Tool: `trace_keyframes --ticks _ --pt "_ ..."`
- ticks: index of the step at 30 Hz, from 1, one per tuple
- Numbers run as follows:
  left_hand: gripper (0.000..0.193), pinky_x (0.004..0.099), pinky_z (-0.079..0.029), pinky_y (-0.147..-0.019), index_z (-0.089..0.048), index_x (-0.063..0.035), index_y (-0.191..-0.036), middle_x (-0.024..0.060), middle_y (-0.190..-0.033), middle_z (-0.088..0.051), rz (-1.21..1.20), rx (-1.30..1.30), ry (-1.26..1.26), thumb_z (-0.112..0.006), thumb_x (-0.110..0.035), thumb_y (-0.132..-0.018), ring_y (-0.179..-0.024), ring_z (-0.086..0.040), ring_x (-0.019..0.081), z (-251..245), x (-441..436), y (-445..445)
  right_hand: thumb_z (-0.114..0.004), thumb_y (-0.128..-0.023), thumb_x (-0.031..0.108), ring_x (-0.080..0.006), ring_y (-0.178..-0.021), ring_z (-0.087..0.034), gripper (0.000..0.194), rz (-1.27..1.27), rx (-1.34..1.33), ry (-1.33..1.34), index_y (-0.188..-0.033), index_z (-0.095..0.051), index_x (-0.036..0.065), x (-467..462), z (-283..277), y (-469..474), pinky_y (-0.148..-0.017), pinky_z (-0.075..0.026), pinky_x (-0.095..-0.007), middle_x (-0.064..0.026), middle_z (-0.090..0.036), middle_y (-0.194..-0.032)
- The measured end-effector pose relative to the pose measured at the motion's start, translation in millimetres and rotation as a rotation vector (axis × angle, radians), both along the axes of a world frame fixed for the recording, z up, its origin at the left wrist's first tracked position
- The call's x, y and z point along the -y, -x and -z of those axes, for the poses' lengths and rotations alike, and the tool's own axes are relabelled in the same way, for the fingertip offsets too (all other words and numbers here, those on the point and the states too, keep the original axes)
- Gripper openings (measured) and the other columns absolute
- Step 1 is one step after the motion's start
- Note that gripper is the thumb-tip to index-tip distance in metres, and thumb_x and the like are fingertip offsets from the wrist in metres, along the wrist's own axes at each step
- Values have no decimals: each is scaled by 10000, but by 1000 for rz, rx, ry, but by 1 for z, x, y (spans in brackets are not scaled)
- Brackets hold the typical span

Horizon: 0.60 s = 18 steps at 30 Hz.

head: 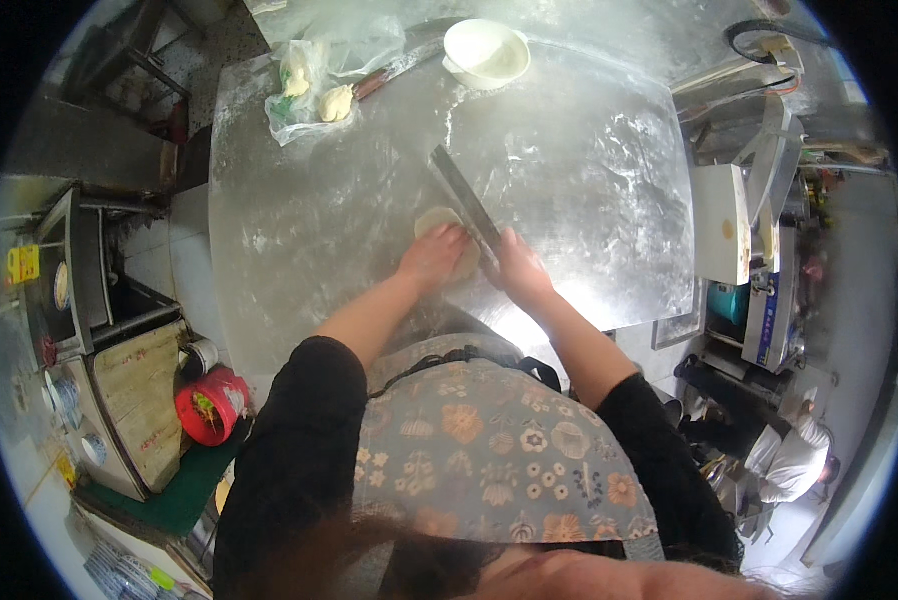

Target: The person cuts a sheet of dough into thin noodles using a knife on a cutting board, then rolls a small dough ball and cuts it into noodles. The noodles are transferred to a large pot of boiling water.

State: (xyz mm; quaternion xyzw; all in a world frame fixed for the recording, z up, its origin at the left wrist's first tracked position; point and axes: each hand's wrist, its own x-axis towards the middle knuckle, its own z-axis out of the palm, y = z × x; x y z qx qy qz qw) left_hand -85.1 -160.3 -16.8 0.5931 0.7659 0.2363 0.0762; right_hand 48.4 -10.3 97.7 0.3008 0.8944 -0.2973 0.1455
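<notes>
On the metal tabletop lies a thin, roundish, flat piece of dough. My left hand is over it, fingers bent onto its surface and hiding much of it. In my right hand is a long, straight, dark grey flat-bladed tool, gripped at its near end. The tool slants away to the upper left, just right of the dough. Whether its near edge touches the dough I cannot tell.
At the table's far side stand a white bowl and a floury brown rod, likely a rolling pin. Dough lumps lie with clear plastic bags. A red bucket is at lower left; a person is at far right.
</notes>
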Motion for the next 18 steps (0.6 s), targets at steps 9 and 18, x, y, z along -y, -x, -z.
trace_keyframes --ticks 9,18 --pt "361 385 -517 -1061 -670 -107 -1257 55 -1333 -623 35 29 -35 -653 -179 -903 -1290 -556 261 -11 -4 4 -714 -907 203 -495 -1145 -619 446 43 -15 6 -1235 -461 38 5 -4 6 -936 -507 -562 -284 -641 -1234" --pt "314 388 -523 -1040 -686 -98 -1192 59 -1302 -642 43 98 -66 -670 -180 -889 -1276 -562 268 -6 -3 6 -510 -1020 229 -488 -1088 -646 306 121 -9 83 -1216 -480 -4 12 -13 16 -895 -515 -547 -314 -669 -1110"
